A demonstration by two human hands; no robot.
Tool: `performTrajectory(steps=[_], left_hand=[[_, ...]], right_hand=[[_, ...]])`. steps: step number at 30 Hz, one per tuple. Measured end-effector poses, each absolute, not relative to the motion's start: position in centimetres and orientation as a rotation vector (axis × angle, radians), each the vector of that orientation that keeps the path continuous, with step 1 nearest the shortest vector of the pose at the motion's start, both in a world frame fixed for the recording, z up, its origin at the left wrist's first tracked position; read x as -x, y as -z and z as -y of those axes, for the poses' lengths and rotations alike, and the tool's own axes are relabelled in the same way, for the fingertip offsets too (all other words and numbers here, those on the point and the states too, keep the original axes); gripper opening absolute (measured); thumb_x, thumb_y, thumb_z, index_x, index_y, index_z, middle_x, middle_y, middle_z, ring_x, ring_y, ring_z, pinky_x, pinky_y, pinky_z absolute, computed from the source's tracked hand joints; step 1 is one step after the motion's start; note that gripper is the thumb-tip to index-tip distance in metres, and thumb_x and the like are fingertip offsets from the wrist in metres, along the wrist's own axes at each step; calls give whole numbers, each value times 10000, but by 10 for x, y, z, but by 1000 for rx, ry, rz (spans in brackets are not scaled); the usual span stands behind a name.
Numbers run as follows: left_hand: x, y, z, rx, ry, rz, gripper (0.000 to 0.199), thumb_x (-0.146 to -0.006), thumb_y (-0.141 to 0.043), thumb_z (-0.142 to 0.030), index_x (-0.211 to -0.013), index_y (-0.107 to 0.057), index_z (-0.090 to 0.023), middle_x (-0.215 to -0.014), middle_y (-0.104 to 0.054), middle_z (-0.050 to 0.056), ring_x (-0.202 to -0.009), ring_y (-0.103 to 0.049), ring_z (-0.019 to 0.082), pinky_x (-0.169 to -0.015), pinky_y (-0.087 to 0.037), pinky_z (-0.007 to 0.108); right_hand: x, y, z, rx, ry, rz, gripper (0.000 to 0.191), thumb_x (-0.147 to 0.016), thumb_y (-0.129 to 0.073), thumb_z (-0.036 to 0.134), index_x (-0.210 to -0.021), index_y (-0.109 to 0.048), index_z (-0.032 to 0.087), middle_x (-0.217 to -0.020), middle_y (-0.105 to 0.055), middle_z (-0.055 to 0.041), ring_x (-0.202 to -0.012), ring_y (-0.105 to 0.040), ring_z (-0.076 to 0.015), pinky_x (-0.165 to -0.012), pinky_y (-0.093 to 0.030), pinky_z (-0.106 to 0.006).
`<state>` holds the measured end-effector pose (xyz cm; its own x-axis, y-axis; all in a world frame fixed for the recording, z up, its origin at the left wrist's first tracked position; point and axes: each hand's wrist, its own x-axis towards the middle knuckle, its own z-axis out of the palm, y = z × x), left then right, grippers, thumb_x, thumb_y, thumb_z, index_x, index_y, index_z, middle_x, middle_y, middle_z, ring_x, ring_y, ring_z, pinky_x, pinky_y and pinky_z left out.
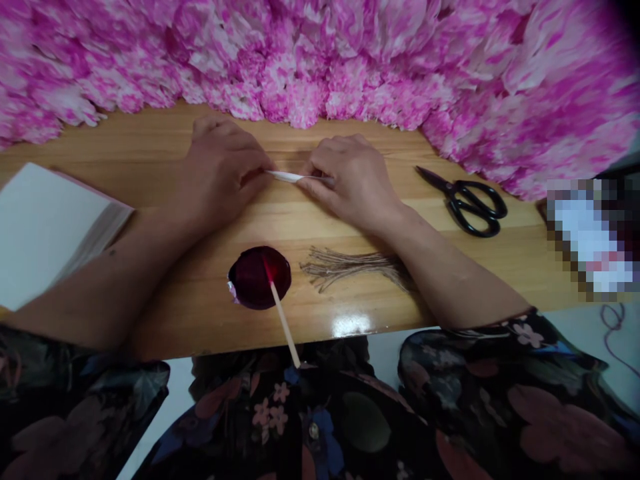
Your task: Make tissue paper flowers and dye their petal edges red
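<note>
- Pinching a white strip [286,177] between them, the left hand [225,163] and right hand [350,179] face each other above the middle of the counter [320,223].
- Left hand: fingers curled in, thumb and fingertips meeting on the strip's left end; whether the palm hides anything, I cannot tell.
- Right hand: likewise curled, thumb and fingers closed on the right end, with a thin line running on beneath them; what that line is, I cannot tell.
- The strip lies in the gap straight ahead of the person, its long axis running left to right, dipping slightly towards the right hand. Both hands touch it, so neither is nearer; this end-to-end line, one hand at each end, looks like the relation that matters most.
- Nearer the body, below that gap, sits a dark red dish [245,277]; a stick [285,327] leans out of it towards the lap.
- Right of the dish, strands [345,264] lie lengthwise left to right, partly hidden by the right forearm.
- Beyond the right hand, the scissors [453,189] lie with their tips angled back towards it.
- A book [55,220] lies beside the left forearm; pink flowers [300,73] line the far side.
</note>
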<state>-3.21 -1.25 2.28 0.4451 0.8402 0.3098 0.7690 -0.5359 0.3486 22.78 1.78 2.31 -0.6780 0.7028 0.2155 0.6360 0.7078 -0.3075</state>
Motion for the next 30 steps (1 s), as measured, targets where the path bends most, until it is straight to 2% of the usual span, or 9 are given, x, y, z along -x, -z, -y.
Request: performTrajectory(steps=[4,6,8,12,19,24,30], left_hand=[[33,-24,13,-2512,-751,-1501,437,-1123,-494,-571,-1272,-825,-328,-1415,-786,2,-1311,-646,316,-1233,-429,602],[26,-21,13,-2537,-730,-1457,461,-1118,-480,-615,-1342,-800,-371,-1477,-762,-20,-1388,-630,313,-1265,-411,573],[20,-17,14,-2574,-682,-1405,466,-1120,-468,-640,-1321,-803,-385,-1420,-790,-16,-1387,-645,307,-1296,-382,562],[13,-14,14,-2582,-591,-1394,465,-1140,-445,-589,-1180,-835,-339,-1201,-843,12,-1248,-692,306,-1348,-273,619],[9,-27,16,-2556,-495,-1461,561,-1157,-362,-549,-1011,-828,-273,-1041,-838,55,-1093,-714,293,-1258,-369,605],[13,-24,16,-2526,-547,-1475,470,-1141,-427,-539,-972,-803,-312,-1005,-818,39,-1063,-696,296,-1204,-404,601],[23,-17,12,-2498,-566,-1476,375,-1118,-481,-501,-1005,-789,-318,-992,-796,41,-1079,-676,312,-1163,-412,599]], right_hand=[[-227,-22,-18,1027,-277,2600,160,-1091,-631,406,-1054,-726,283,-1091,-801,-91,-1155,-713,-335,-1021,-530,-507],[-225,-22,-17,1026,-264,2608,151,-1083,-641,392,-1047,-728,273,-1093,-800,-90,-1164,-721,-340,-1028,-527,-514],[-223,-23,-16,1030,-250,2618,132,-1073,-659,377,-1035,-727,270,-1093,-798,-89,-1160,-724,-342,-1036,-523,-526],[-221,-24,-15,1030,-255,2613,113,-1068,-679,379,-1023,-718,283,-1062,-786,-80,-1149,-705,-330,-1037,-525,-527],[-222,-21,-16,996,-301,2595,106,-1081,-658,369,-1055,-715,284,-1080,-774,-82,-1198,-688,-332,-1050,-524,-522],[-226,-24,-19,1013,-280,2605,50,-1052,-673,301,-1053,-718,281,-1128,-790,-82,-1191,-700,-334,-1071,-509,-532],[-236,-22,-30,1027,-394,2527,75,-1041,-705,350,-995,-731,297,-1040,-796,-72,-1116,-706,-334,-1084,-506,-542]])
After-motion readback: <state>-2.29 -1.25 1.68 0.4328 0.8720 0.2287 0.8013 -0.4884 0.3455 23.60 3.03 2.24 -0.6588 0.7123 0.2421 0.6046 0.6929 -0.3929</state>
